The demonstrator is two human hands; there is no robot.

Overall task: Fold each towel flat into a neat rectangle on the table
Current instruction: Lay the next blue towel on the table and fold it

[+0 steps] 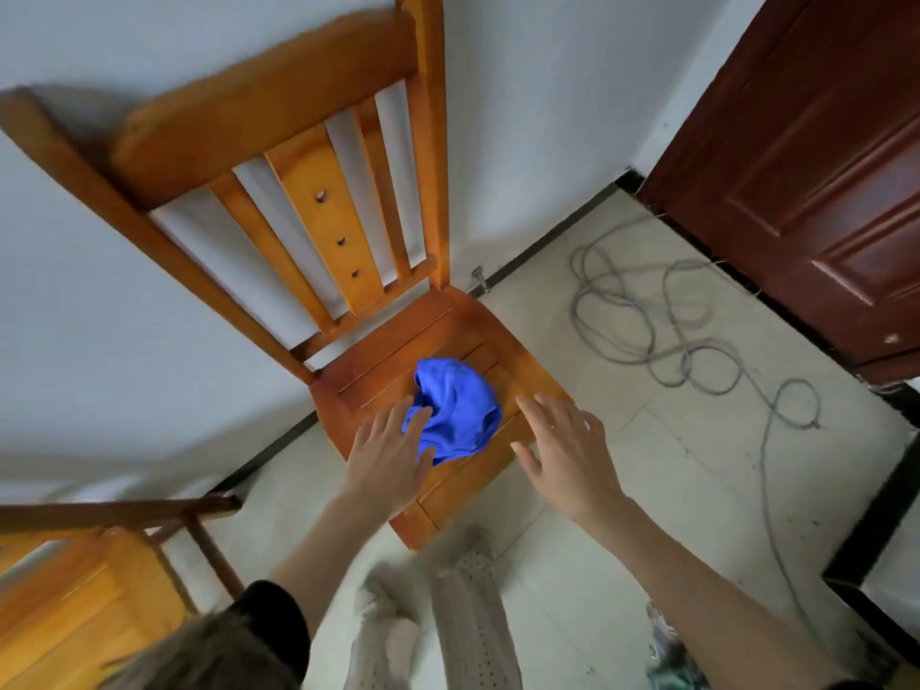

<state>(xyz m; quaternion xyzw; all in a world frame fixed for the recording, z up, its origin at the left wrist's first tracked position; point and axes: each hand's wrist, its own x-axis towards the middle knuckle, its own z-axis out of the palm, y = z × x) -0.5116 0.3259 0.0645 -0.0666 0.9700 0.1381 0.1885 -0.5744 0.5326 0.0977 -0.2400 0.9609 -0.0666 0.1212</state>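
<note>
— Crowding the scene is what, exactly?

— A crumpled bright blue cloth towel [454,409] lies bunched on the slatted seat of an orange-brown wooden chair [438,341], whose tall slatted back rises at 11 o'clock against the white wall [522,117]. At 2 o'clock from the towel a loose grey cable [647,311] coils over the pale tiled floor [647,465], and a dark red-brown panelled door [816,166] stands beyond it. A second wooden chair [84,590] sits at 8 o'clock.

— And the hands?

— The left hand [386,458] has straight, spread fingers, its fingertips touching the towel's 8 o'clock edge. The right hand [565,448], fingers likewise spread and holding nothing, hovers just beside the towel at 4 o'clock, above the seat's corner.

— Room to move?

— Bare seat shows around the towel toward 12 o'clock; the seat's front edge lies under the wrists, with open floor at 3 o'clock.
</note>
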